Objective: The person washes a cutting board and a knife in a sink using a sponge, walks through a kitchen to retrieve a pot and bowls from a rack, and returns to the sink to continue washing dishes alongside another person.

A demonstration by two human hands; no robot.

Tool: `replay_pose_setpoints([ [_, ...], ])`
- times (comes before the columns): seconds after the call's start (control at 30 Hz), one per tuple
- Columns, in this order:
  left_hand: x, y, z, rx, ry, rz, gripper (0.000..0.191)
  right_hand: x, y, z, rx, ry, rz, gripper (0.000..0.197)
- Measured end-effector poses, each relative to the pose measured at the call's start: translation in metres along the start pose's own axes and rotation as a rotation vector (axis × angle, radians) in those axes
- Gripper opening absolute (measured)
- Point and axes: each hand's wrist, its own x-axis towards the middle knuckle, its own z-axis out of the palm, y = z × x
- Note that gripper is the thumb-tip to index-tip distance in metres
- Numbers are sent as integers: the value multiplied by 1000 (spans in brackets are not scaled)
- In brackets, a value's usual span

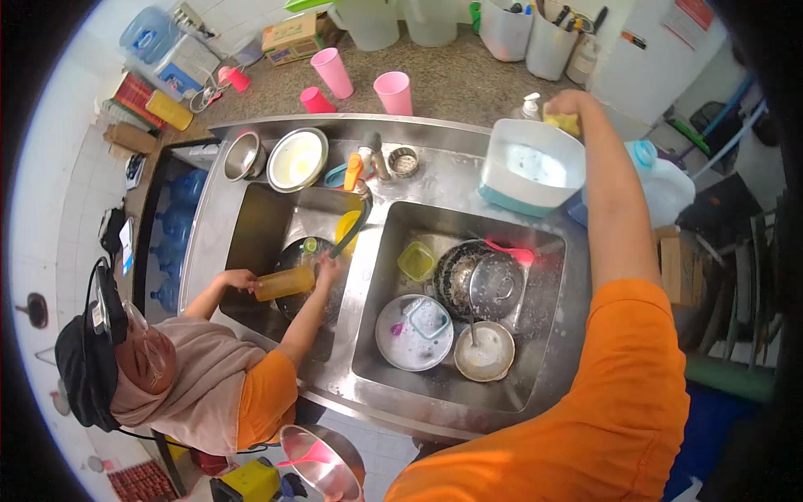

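Note:
At the upper right my right hand [568,108] grips a yellow sponge [563,123] beside the far rim of a translucent tub [533,160] holding soapy water. My left hand [337,496] shows only as fingertips at the bottom edge, on the rim of a steel bowl [348,461]. A pink spoon [312,454] lies in that bowl. The right sink basin [433,392] before me holds a soapy plate [392,351] with a small container on it, a dark pan [446,276], a pot lid [486,292], a small bowl [489,357] and a green container [416,261].
On the left, a co-worker [207,383] holds a yellow cup [285,283] over the left basin [257,216], near the tap hose [354,232]. Pink cups [394,94] stand on the counter behind. A pump bottle [530,108] and a large jug [665,185] flank the tub.

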Motion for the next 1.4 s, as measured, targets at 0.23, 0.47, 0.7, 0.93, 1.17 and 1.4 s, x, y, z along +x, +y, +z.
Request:
replay_pose_setpoints([
  [0.23, -29, 7, 60, -78, -83, -62, 59, -19, 1, 13, -100, -193, 273, 64],
  [0.47, -32, -4, 60, -108, -359, 50, 62, 3, 5, 25, -163, -194, 164, 65],
  [0.7, -27, -4, 71, -164, -333, 17, 58, 42, 18, 19, 309, 15, 140, 50],
  [0.93, -26, 4, 123, -305, -410, 88, 58, 44, 19, 18, 306, 58, -183, 24],
  [1.17, -40, 4, 119, -334, -364, 125, 61, -2, -52, 41, 650, -169, -140, 14],
  [1.4, -21, 15, 131, -347, -371, 198, 63, 18, 31, 22, 245, 36, -158, 21],
])
